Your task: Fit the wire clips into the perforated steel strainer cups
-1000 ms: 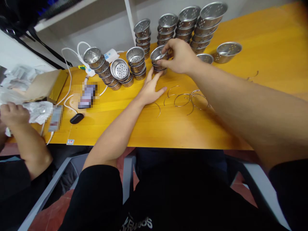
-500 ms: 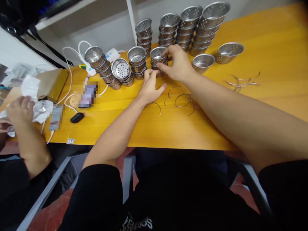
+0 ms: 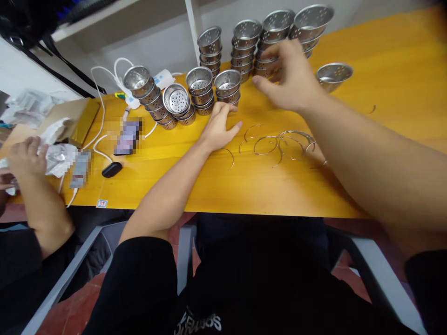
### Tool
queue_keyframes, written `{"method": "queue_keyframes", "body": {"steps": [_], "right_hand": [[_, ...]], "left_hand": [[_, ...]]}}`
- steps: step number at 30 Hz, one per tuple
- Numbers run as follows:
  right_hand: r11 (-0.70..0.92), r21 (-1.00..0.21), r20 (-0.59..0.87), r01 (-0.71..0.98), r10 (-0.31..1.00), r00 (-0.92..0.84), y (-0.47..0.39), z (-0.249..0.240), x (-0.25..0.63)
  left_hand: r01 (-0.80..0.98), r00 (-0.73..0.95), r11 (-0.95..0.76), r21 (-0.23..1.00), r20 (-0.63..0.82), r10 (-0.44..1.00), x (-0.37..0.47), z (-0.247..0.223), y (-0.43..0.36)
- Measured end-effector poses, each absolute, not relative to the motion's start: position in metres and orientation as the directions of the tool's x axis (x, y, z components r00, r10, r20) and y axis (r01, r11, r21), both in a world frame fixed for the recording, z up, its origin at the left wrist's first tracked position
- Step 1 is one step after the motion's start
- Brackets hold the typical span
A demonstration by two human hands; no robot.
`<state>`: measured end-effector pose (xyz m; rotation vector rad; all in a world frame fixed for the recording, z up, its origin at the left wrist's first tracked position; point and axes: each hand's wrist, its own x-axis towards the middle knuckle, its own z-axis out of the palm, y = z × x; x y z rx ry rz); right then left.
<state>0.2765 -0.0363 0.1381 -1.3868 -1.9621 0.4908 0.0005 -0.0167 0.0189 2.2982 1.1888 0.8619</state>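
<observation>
My left hand (image 3: 220, 124) rests low at the front of a short stack of perforated metal cups (image 3: 227, 83). Its fingertips are at the stack's base, and the thumb is spread away. Slightly blurred, my right hand (image 3: 288, 77) hangs in front of a taller cup stack (image 3: 277, 25) with thumb and fingers apart and nothing seen between them. A single perforated cup (image 3: 334, 76) stands to the right of that hand. Several thin curved wires (image 3: 267, 145) lie on the table below my hands, some hidden behind my right forearm.
More cup stacks (image 3: 199, 88) line the back of the yellow table (image 3: 167, 172). To the left are a phone (image 3: 127, 137), white cables, a black oval object (image 3: 112, 170) and a power strip (image 3: 163, 79). A co-worker's hand (image 3: 28, 158) handles clear and white wrapping at far left.
My right hand has left the short stack's top cup and moved right, now covering where a small cup stood. My left hand has stayed put.
</observation>
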Motion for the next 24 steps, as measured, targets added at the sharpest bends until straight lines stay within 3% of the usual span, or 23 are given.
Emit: {"method": "queue_keyframes", "body": {"steps": [2,5,9,14,19,24], "right_hand": [[0.315,-0.573,0.318,0.757,0.936,-0.149,-0.042,0.141,0.299],[0.171,-0.367,0.161,0.914,0.98,-0.118,-0.049,0.139,0.326],[0.186,-0.202,0.007,0.962,0.982,-0.188,-0.054,0.125,0.34],[0.281,-0.247,0.108,0.927,0.959,-0.261,-0.063,0.118,0.332],[0.541,-0.469,0.205,0.698,0.836,-0.51,-0.082,0.119,0.303],[0.588,-0.577,0.232,0.567,0.783,-0.576,-0.099,0.122,0.289]], "left_hand": [[0.576,0.459,-0.557,0.599,0.327,0.826,0.002,0.022,-0.019],[0.58,0.476,-0.565,0.587,0.318,0.82,0.004,0.026,-0.022],[0.561,0.493,-0.593,0.578,0.342,0.8,0.005,0.026,-0.022],[0.525,0.514,-0.604,0.6,0.342,0.787,0.009,0.019,-0.022],[0.504,0.553,-0.622,0.599,0.329,0.766,0.013,0.022,-0.024],[0.511,0.542,-0.658,0.554,0.386,0.746,0.01,0.028,-0.026]]}}
